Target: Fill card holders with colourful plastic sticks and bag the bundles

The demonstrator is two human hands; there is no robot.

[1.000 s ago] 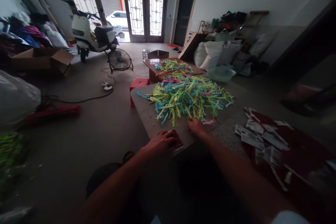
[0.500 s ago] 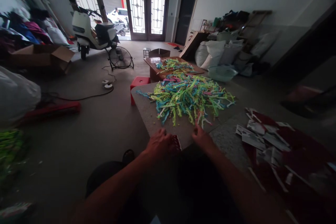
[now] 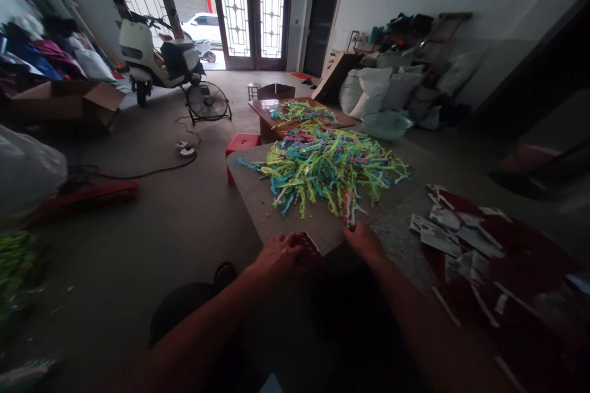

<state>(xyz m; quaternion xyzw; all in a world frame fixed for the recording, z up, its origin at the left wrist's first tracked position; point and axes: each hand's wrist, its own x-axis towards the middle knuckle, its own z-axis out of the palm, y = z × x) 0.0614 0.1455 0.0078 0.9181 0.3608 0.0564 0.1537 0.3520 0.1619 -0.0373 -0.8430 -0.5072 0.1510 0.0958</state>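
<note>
A heap of green, blue and pink strips (image 3: pixel 329 164) covers the far half of a grey stone table (image 3: pixel 258 196). My left hand (image 3: pixel 279 255) rests at the table's near edge, fingers curled over a small red card (image 3: pixel 308 243). My right hand (image 3: pixel 366 241) is just right of it, pinching a pink strip (image 3: pixel 349 209) that sticks up toward the heap. Both forearms reach in from below.
Red and white cards (image 3: pixel 461 230) lie spread at the right. A red stool (image 3: pixel 242 144) and a low wooden table (image 3: pixel 276 120) with more strips stand behind. A scooter (image 3: pixel 157 61), a floor fan (image 3: pixel 207 101), a cardboard box (image 3: pixel 64 101) and white sacks (image 3: pixel 373 89) ring the room.
My right hand has drawn back from the heap toward me with a pink strip pinched in it. The left hand stays on the red card. The view has shifted slightly.
</note>
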